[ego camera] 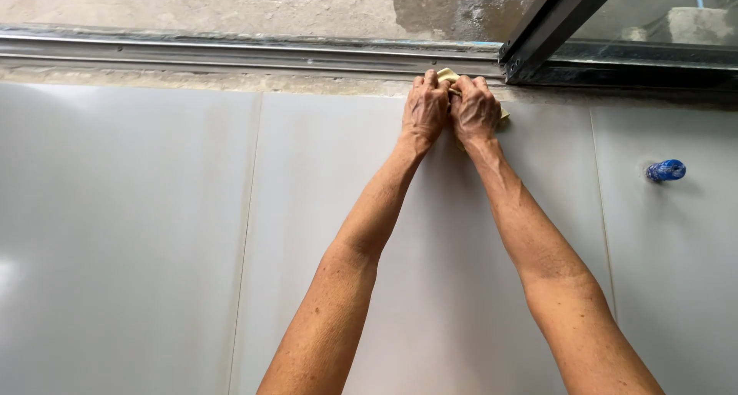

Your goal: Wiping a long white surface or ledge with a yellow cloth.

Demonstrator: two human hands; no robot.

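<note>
Tiles [138, 233] glossy, pale grey, large, thin joints; all laid across view, surface looks clean. Metal track [231, 53] along far edge, rough mortar strip beside it. Left hand [424, 106] and right hand [475, 109] side by side, fingers curled, both pressing yellowish pad [447, 76] at tile edge by track. Edge work looks under way here. Dark frame [553, 26] angled. Blue handle [666, 170] on right tile, well apart.

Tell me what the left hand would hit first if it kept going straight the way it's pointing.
The left hand points up the grey tiles toward the wall edge. Just ahead is the rough mortar strip, then the metal window track. Depth is hard to judge.
</note>
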